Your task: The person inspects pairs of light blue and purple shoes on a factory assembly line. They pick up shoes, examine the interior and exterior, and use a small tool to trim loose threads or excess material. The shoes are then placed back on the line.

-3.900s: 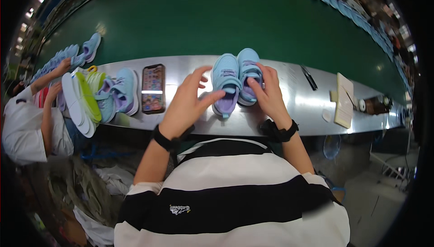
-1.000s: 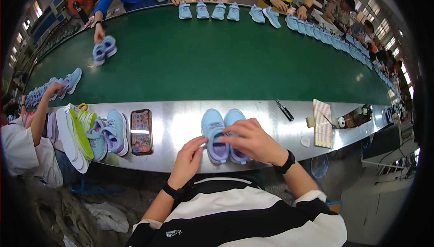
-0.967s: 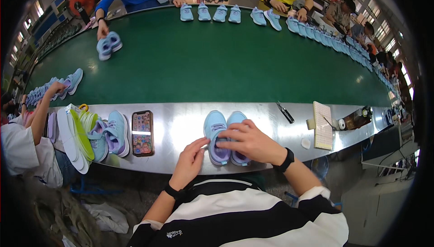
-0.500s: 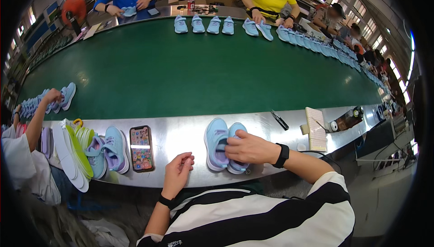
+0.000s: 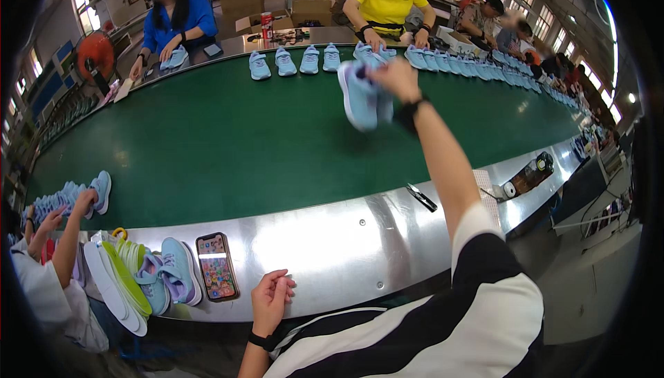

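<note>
My right hand (image 5: 395, 79), blurred by motion, grips a pair of light blue sneakers (image 5: 360, 101) with lilac linings and white soles. It holds them by their collars, raised over the green conveyor belt (image 5: 207, 143) with my arm stretched forward. My left hand (image 5: 272, 298) hovers by the near edge of the metal ledge (image 5: 325, 246), fingers loosely curled and nothing in them. Just left of it lies a phone (image 5: 218, 267) with its screen lit. Two more blue sneakers (image 5: 181, 272) stand beyond the phone, next to white and lime-green insoles (image 5: 119, 281).
Thread snips (image 5: 421, 197), a bottle (image 5: 534, 174) and a pad (image 5: 485, 195) lie on the ledge to the right. Sneakers (image 5: 309, 60) line the belt's far side, where co-workers (image 5: 387, 1) handle shoes. At the left, a neighbour's hand (image 5: 84, 201) touches more sneakers.
My right hand has lifted the pair of sneakers off the metal ledge and carried it forward over the belt. My left hand stays near the ledge's edge. The view has shifted.
</note>
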Demonstrator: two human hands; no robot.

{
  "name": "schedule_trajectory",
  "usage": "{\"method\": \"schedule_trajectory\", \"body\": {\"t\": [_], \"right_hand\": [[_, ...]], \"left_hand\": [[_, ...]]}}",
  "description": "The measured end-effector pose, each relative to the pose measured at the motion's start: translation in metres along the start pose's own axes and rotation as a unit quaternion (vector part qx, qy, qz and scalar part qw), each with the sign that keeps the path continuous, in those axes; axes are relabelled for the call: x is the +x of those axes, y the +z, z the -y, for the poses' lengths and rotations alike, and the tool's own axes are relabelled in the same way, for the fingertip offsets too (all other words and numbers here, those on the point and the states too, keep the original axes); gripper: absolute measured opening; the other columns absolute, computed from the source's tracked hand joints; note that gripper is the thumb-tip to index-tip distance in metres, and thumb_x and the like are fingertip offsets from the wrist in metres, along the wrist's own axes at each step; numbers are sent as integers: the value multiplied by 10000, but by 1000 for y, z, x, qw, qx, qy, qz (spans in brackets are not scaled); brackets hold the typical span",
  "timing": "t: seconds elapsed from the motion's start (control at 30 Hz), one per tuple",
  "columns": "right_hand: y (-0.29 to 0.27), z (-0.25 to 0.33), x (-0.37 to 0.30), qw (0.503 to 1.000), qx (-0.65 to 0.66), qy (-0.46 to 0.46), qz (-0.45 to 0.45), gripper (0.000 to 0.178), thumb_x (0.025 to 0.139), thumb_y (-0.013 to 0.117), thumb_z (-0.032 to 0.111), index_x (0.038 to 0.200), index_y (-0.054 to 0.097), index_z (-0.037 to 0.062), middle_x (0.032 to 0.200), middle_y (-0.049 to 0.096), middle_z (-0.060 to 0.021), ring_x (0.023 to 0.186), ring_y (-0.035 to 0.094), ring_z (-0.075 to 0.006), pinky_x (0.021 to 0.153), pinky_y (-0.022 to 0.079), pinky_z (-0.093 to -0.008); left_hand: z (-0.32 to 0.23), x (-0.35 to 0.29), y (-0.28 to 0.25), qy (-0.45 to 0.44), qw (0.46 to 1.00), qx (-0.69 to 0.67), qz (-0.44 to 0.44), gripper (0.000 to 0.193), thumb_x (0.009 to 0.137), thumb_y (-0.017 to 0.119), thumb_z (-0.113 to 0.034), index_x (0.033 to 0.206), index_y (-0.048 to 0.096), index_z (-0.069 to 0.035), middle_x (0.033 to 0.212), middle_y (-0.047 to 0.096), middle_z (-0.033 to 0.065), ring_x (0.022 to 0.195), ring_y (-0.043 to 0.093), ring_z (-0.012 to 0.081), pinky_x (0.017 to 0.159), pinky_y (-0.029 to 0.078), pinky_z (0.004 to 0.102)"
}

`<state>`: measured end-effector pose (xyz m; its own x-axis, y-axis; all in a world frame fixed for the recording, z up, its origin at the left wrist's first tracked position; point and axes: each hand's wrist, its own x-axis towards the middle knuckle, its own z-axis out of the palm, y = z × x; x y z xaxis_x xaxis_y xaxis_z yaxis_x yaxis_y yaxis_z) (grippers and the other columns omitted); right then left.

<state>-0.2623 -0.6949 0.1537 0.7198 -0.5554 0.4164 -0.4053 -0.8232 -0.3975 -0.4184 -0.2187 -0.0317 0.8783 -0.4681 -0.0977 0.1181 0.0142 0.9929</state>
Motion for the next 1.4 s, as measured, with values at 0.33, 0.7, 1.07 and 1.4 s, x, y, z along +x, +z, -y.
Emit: {"method": "schedule_trajectory", "body": {"t": [0.33,0.7,1.07,1.4], "right_hand": [[-35,44,-58,888,400,-210,86,311,850,762,278,1020,722,20,857,717,-24,788,639,-78,705,507,-237],[-21,91,-308,790,443,-142,399,472,845,754,342,1228,652,84,1066,690,-76,918,650,-175,760,487,-309],[-48,109,-350,657,708,-63,253,488,924,526,265,1340,507,10,1311,506,-139,1228,484,-240,1068,347,-379],[-54,118,-361,716,645,-143,225,478,942,468,323,1280,523,-11,1319,492,-146,1180,495,-213,1043,350,-370]], "left_hand": [[3,0,5,13,999,50,-10,222,996,545,-109,1151,602,39,896,684,93,712,584,74,609,477,202],[-73,3,48,103,992,-70,14,329,1021,452,-167,1316,454,-21,672,491,-17,631,449,57,573,351,209],[-129,10,97,58,833,-522,174,516,926,418,-164,1433,376,-77,535,282,-44,463,274,86,497,301,232],[-120,-4,93,116,818,-525,205,599,818,455,-154,1401,357,-59,526,281,-49,453,275,83,442,241,228]]}}
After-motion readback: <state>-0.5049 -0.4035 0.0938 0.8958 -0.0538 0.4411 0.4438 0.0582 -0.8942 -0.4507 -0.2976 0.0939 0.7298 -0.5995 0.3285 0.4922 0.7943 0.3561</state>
